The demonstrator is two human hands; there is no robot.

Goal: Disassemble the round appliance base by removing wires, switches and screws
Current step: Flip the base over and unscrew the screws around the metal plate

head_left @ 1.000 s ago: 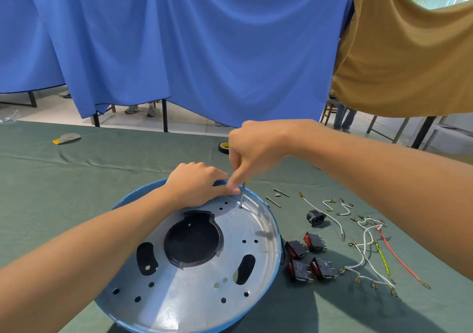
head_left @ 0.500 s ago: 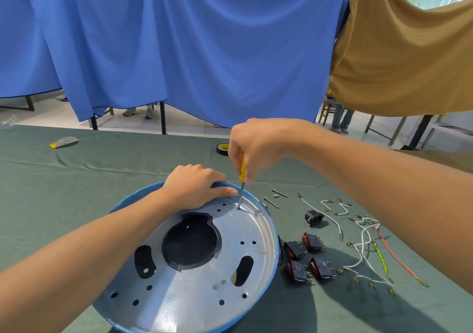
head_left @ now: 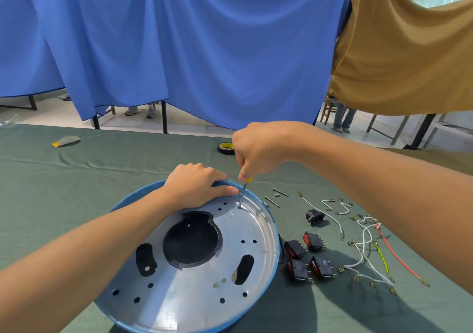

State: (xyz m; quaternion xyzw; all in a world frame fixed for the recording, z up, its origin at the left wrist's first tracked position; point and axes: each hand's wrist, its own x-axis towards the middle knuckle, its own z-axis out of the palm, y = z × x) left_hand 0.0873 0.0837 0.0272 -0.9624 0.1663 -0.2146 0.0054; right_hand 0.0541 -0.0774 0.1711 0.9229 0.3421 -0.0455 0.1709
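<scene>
The round appliance base [head_left: 256,233], a silver metal plate with a blue rim and a black centre piece, lies on the green table cloth in front of me. My left hand [head_left: 197,185] grips its far rim, fingers curled over the edge. My right hand [head_left: 258,149] holds a screwdriver [head_left: 243,194] with a yellow handle upright; its tip sits on a screw [head_left: 239,207] near the far rim, just right of my left fingertips. Most of the handle is hidden in my fist.
Right of the base lie several black rocker switches [head_left: 307,256], a black socket [head_left: 315,216], loose wires [head_left: 368,251] and removed screws [head_left: 275,197]. A roll of black tape [head_left: 226,148] and a yellow-grey object [head_left: 66,141] lie farther back. Blue and tan cloths hang behind.
My right hand has risen slightly on the screwdriver, baring the yellow handle end. The tip stays on the same screw. My left hand keeps its hold on the rim.
</scene>
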